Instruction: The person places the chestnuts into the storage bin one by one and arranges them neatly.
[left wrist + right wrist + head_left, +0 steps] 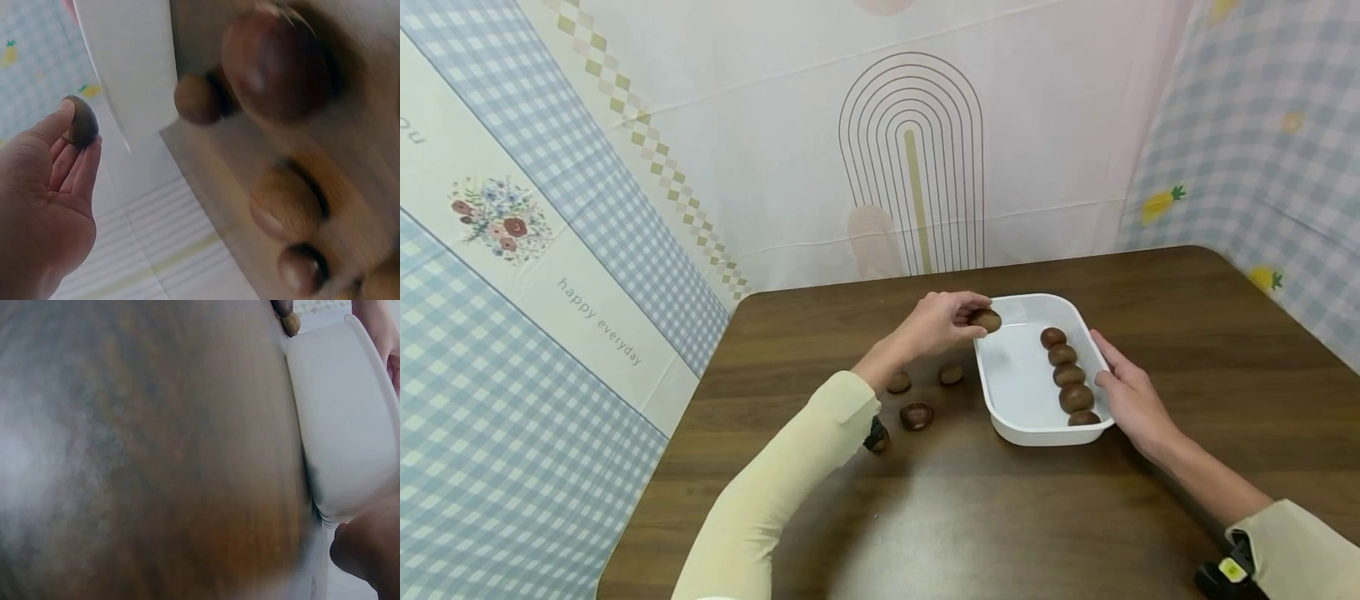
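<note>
My left hand pinches a brown chestnut between thumb and fingertips, over the left rim of a white rectangular tray. The left wrist view shows that chestnut at the fingertips. Inside the tray, several chestnuts lie in a row along its right side. My right hand grips the tray's right side, thumb at the rim and fingers along the outer wall. In the right wrist view the tray's outer wall shows, with part of the right hand below it.
Several loose chestnuts lie on the brown wooden table left of the tray, below and beside the left forearm; one is partly hidden by the wrist camera. Patterned cloth hangs behind the table and along its sides.
</note>
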### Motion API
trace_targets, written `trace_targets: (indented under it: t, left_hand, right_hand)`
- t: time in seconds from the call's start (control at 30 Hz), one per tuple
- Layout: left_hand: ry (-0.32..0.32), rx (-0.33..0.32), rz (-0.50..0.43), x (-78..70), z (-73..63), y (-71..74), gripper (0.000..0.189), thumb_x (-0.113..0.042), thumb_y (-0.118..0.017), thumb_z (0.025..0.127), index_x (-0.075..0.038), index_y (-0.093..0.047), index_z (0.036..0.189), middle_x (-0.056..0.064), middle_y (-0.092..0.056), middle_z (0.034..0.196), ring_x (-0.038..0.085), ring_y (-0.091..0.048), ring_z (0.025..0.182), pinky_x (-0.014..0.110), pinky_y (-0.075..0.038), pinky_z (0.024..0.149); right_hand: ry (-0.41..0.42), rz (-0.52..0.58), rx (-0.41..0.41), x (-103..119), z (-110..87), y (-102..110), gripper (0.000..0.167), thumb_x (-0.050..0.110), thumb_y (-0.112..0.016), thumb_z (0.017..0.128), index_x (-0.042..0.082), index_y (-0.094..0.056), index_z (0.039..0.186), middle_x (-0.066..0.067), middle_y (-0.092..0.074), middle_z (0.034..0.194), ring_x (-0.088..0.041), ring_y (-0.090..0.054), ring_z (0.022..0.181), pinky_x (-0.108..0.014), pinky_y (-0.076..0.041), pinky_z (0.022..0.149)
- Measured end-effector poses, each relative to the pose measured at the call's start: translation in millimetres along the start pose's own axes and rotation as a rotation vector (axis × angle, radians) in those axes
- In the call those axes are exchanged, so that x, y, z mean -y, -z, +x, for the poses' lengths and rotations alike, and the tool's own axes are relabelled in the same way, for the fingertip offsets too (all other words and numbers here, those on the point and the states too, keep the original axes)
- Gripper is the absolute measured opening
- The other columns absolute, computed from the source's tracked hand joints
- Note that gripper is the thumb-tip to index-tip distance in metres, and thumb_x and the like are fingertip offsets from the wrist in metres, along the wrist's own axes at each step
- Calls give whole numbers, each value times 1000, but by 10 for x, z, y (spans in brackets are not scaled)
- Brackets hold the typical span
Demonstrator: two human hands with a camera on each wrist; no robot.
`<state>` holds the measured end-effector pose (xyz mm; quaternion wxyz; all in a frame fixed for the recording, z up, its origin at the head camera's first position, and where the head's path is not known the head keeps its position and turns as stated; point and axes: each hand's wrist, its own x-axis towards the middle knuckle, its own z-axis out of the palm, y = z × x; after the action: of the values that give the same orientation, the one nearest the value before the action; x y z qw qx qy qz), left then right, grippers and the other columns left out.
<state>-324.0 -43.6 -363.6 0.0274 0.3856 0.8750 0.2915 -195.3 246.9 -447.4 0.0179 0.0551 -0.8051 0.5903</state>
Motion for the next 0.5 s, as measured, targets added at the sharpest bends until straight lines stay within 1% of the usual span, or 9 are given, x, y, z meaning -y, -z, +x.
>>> trace_targets:
  t: [0.13, 0.23, 0.43, 0.5]
  left_hand:
    - [-22, 7, 5, -84, 56, -112, 50, -20, -80, 98, -2, -65, 142, 6, -73, 133, 10, -69, 118, 12, -50, 96]
    - [-42, 20, 24, -148, 81, -205, 50, -21, -80, 98, -3, -66, 142, 5, -72, 133, 9, -69, 118, 11, -49, 96]
    - [-93, 66, 101, -271, 108, -401, 46, -24, -81, 98, -7, -69, 139, 0, -73, 131, 2, -68, 111, 8, -46, 93]
    - [-107, 83, 125, -316, 110, -456, 45, -24, -81, 98, -8, -70, 138, 0, -74, 130, 1, -68, 110, 7, -45, 92]
  right_hand:
    - [-11, 21, 11, -4, 7, 1, 63, 7, -29, 112, 12, -9, 171, -26, -18, 172, -47, -35, 145, -9, -47, 85]
    - [-13, 27, 19, -10, 7, 6, 63, 7, -28, 112, 12, -8, 171, -27, -19, 171, -42, -42, 138, -14, -52, 83]
    - [-11, 17, 10, -10, 1, 1, 62, 9, -29, 112, 10, -9, 171, -25, -19, 172, -27, -46, 138, -12, -50, 85]
    - [-9, 10, 6, -4, 3, -1, 62, 9, -29, 112, 9, -10, 171, -24, -19, 172, -27, -45, 140, -11, -49, 85]
